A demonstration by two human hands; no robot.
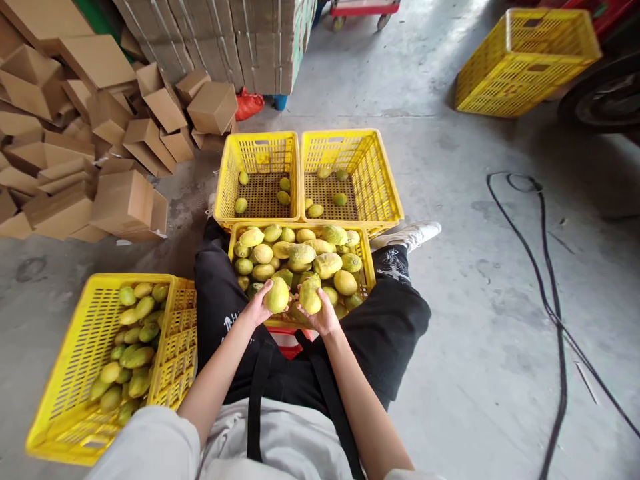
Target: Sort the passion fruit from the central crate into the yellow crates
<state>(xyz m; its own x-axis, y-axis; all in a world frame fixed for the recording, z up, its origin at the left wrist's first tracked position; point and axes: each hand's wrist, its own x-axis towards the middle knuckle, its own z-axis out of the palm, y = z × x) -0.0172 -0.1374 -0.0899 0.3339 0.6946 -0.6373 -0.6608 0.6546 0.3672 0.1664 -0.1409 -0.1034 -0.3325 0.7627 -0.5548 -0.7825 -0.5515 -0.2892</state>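
My left hand (pixel 257 309) is closed around a yellow-green papaya (pixel 277 295). A second papaya (pixel 310 297), with a greener top, sits in my right hand (pixel 325 319), fingers curled about it. Both fruits are held side by side above the near edge of a yellow crate (pixel 369 267) between my legs. That crate is heaped with papayas (pixel 302 254), from green to yellow. Just beyond it stand two more yellow crates, a left one (pixel 225 175) and a right one (pixel 387 183), each with several papayas scattered on the bottom.
To my left, a tilted yellow crate (pixel 67 353) holds many papayas. Cardboard boxes (pixel 123 203) are piled at the upper left, beside a tall bundled stack (pixel 240 47). An upright yellow crate (pixel 500 73) stands near a wheel (pixel 607 100). A black cable (pixel 560 347) lies on the right floor.
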